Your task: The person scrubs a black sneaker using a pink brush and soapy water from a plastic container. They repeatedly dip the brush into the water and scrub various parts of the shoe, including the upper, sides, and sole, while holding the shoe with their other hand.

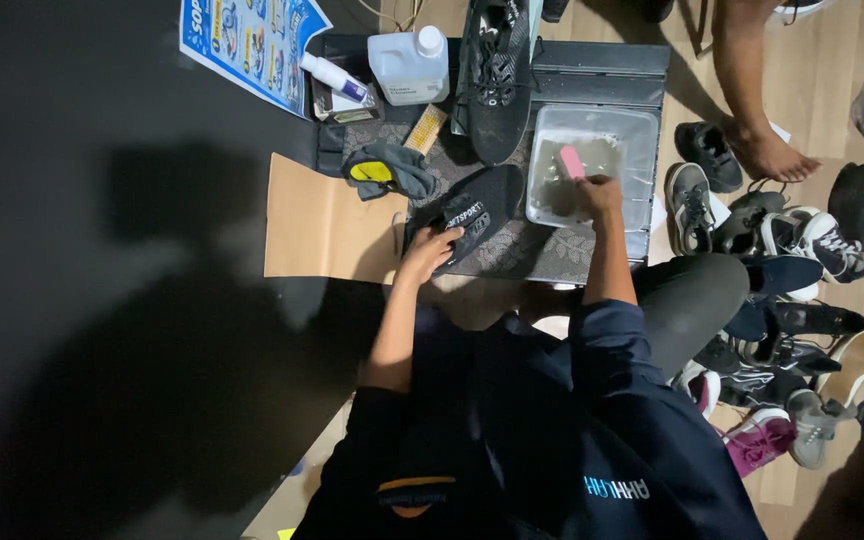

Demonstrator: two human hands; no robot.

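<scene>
The left hand (430, 250) lies with fingers pressed flat on a thin, floppy, light black insole (472, 212) on the mat, best pinned at its heel, while the right hand (600, 192) pinches a pink brush (572, 162), probably slippery, over the plastic tub (642, 150) of murky water.

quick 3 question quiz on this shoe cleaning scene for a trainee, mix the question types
1. True or false: the right hand holds a pink brush over the clear tub.
2. The left hand rests on: A) the white bottle B) the dark insole C) the cardboard sheet.
3. What lies upright behind the insole, laces showing?

Key: 1 true; 2 B; 3 a black shoe.
</scene>
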